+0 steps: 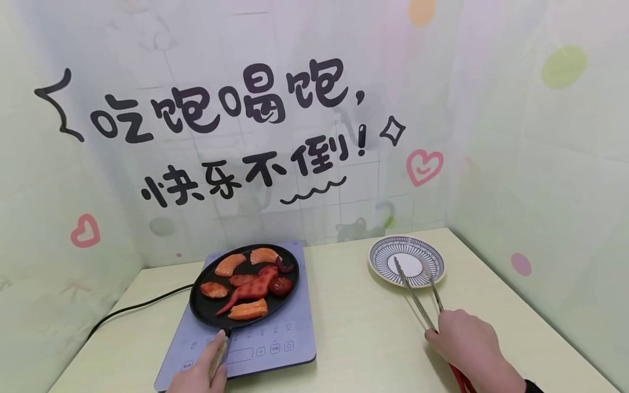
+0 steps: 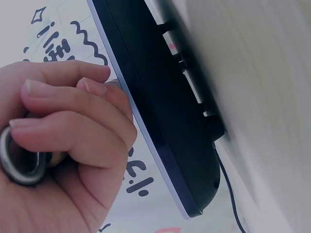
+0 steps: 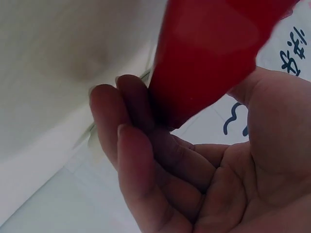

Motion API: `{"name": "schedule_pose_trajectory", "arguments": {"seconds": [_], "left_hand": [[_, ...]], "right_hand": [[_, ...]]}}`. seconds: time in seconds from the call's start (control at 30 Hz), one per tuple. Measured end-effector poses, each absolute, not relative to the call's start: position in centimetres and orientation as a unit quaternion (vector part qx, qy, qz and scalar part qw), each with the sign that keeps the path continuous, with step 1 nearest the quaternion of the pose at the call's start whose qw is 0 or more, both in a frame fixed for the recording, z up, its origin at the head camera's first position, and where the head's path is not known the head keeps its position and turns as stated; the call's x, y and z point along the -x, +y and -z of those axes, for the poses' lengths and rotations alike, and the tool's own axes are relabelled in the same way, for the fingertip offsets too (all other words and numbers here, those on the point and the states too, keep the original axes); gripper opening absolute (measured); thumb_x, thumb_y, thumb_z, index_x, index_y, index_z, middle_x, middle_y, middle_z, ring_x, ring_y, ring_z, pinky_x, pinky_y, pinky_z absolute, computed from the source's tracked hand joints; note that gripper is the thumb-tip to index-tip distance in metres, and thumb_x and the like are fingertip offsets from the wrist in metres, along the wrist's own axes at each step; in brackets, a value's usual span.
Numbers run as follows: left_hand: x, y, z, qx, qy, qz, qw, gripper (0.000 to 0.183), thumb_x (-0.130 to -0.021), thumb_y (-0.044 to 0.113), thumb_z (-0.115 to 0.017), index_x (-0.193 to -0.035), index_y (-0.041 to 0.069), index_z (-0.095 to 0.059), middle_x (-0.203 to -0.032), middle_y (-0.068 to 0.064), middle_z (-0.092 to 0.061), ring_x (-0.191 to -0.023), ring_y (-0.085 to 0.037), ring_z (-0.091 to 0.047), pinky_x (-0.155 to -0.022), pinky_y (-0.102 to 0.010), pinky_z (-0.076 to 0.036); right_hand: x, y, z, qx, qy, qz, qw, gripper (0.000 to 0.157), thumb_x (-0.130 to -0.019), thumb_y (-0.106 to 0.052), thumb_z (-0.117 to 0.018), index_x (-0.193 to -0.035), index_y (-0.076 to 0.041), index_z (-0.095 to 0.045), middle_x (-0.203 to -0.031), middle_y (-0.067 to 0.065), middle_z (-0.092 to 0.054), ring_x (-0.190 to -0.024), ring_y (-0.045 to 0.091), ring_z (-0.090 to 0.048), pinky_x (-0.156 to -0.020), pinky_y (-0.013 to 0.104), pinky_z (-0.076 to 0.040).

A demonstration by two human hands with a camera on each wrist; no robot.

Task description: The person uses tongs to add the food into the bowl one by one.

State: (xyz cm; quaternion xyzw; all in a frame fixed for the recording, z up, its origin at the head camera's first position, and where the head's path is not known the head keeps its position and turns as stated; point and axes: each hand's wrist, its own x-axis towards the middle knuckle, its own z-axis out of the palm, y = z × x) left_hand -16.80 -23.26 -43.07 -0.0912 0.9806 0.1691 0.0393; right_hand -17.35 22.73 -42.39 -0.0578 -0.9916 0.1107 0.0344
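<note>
My left hand [image 1: 199,371] grips the handle [image 1: 219,356] of a round black frying pan [image 1: 205,312]. In the left wrist view its fingers curl around the handle, whose end has a metal loop [image 2: 6,155]. Several food pieces lie in the pan, among them orange striped slices [image 1: 230,265], a long red spotted piece [image 1: 253,287] and a dark red round piece [image 1: 281,286]. My right hand [image 1: 469,338] holds metal tongs [image 1: 416,302] by their red handles [image 3: 209,58]. The tongs' arms are spread, with the tips over a blue-patterned plate [image 1: 380,259]. Nothing shows between the tips.
Under the pan is a flat grey-blue induction cooktop [image 1: 301,333] with touch symbols along its front. A black cord [image 1: 142,302] runs from it to the left. The pale yellow table [image 1: 349,316] is bounded by printed fabric walls [image 1: 516,164] behind and at both sides.
</note>
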Motion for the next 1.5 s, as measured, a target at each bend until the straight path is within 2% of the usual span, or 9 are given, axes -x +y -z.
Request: {"name": "schedule_pose_trajectory", "arguments": {"seconds": [0.2, 0.43, 0.7, 1.0, 1.27, 1.5], "left_hand": [[16.7, -23.2, 43.1, 0.088, 0.980, -0.176, 0.035, 0.064, -0.098, 0.028, -0.068, -0.156, 0.009, -0.049, -0.095, -0.030, -0.073, -0.067, -0.025, -0.061, -0.069, -0.046, -0.054], [16.7, -23.1, 42.9, 0.089, 0.979, -0.175, 0.044, 0.064, -0.099, 0.028, -0.067, -0.157, 0.010, -0.048, -0.091, -0.025, -0.072, -0.066, -0.025, -0.058, -0.068, -0.044, -0.052], [17.0, -23.3, 42.9, 0.090, 0.979, -0.174, 0.050, 0.064, -0.099, 0.028, -0.066, -0.157, 0.009, -0.048, -0.094, -0.026, -0.072, -0.068, -0.026, -0.059, -0.070, -0.045, -0.053], [16.9, -23.5, 43.1, 0.092, 0.980, -0.171, 0.041, 0.064, -0.099, 0.027, -0.067, -0.157, 0.010, -0.048, -0.097, -0.028, -0.073, -0.067, -0.026, -0.060, -0.069, -0.046, -0.054], [17.3, -24.1, 43.6, 0.094, 0.980, -0.168, 0.049, 0.063, -0.099, 0.026, -0.066, -0.157, 0.010, -0.046, -0.100, -0.028, -0.073, -0.069, -0.027, -0.062, -0.069, -0.046, -0.054], [18.0, -24.7, 44.2, 0.094, 0.983, -0.148, 0.062, 0.066, -0.100, 0.027, -0.067, -0.159, 0.009, -0.043, -0.103, -0.026, -0.076, -0.072, -0.028, -0.068, -0.072, -0.050, -0.056]], "right_hand": [[16.9, 22.7, 42.2, 0.063, -0.991, -0.112, 0.027, 0.038, -0.091, -0.035, -0.068, -0.064, -0.015, -0.051, -0.061, 0.003, -0.050, -0.057, 0.023, -0.050, -0.052, 0.041, -0.037], [16.4, 22.7, 42.1, 0.069, -0.990, -0.118, 0.018, 0.038, -0.091, -0.036, -0.068, -0.064, -0.015, -0.051, -0.061, 0.003, -0.050, -0.058, 0.023, -0.051, -0.051, 0.041, -0.038], [16.4, 22.7, 42.1, 0.072, -0.989, -0.128, 0.014, 0.039, -0.090, -0.035, -0.067, -0.062, -0.015, -0.051, -0.061, 0.003, -0.050, -0.057, 0.022, -0.050, -0.051, 0.040, -0.037], [16.7, 22.6, 42.6, 0.066, -0.989, -0.128, 0.018, 0.045, -0.091, -0.041, -0.071, -0.062, -0.015, -0.050, -0.059, 0.002, -0.049, -0.056, 0.021, -0.049, -0.050, 0.038, -0.036], [16.7, 22.6, 42.8, 0.071, -0.987, -0.143, -0.002, 0.050, -0.094, -0.052, -0.071, -0.066, -0.015, -0.052, -0.061, 0.002, -0.051, -0.056, 0.020, -0.049, -0.052, 0.037, -0.036], [16.7, 22.8, 42.2, 0.076, -0.982, -0.170, -0.014, 0.051, -0.095, -0.055, -0.069, -0.073, -0.012, -0.053, -0.065, 0.004, -0.052, -0.060, 0.021, -0.050, -0.056, 0.037, -0.037]]}}
